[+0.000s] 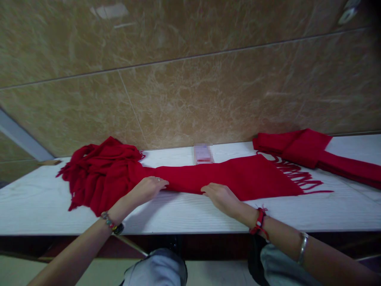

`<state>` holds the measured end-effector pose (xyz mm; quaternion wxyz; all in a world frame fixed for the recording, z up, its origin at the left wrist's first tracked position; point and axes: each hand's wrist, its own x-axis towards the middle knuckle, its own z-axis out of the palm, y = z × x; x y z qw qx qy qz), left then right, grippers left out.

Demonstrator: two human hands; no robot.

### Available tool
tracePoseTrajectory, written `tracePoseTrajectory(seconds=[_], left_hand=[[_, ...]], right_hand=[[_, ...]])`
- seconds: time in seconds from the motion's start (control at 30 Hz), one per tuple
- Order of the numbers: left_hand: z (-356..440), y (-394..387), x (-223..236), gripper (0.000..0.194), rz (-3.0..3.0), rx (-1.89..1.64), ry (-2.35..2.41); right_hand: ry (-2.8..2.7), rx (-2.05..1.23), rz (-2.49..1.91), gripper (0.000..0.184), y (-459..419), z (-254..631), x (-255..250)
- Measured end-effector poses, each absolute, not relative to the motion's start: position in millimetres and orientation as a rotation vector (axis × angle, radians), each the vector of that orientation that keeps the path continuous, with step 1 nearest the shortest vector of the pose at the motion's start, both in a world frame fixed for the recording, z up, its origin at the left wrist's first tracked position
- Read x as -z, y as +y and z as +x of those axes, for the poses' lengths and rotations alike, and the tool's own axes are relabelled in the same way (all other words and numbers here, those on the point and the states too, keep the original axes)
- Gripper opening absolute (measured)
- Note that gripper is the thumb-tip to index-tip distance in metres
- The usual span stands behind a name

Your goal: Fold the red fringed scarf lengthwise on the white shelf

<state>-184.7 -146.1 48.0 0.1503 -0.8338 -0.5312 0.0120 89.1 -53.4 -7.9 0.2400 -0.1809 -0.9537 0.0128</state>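
Note:
A red scarf point(250, 176) lies lengthwise along the white table, its fringed end spread out to the right. Toward the left it runs into a crumpled red heap of cloth point(101, 171). My left hand point(150, 186), a ring on one finger, grips the scarf's near edge beside that heap. Farther right, my right hand point(220, 195) pinches the same near edge between thumb and fingers. Between the hands the cloth is drawn fairly flat. The fingertips of both hands are partly hidden by the fabric.
Another red scarf, folded point(306, 149), rests at the back right, close to the fringe. A small blurred packet point(203, 154) sits against the tiled wall point(208, 99) behind the scarf. The white tabletop point(184, 218) ends just in front of my knees.

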Motion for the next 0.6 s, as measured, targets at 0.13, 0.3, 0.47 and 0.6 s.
tracePoseTrajectory(seconds=[0.13,0.3,0.47,0.6], left_hand=[[-182,-149,-43,0.024,-2.42,-0.033,-1.588],[-180,-151,-36,0.023,-2.394,-0.012,-1.617],[-182,-153,-31,0.018,-2.378,0.023,-1.625],[-191,-159,-38,0.018,-2.354,-0.083,-1.605]], right_hand=[[-2.652,-0.042,-0.471,0.012,-57,86,3],[-2.686,0.002,-0.481,0.017,-74,65,-12],[-2.732,0.065,-0.504,0.012,-84,33,-16],[-2.754,0.059,-0.498,0.009,-82,27,-10]])
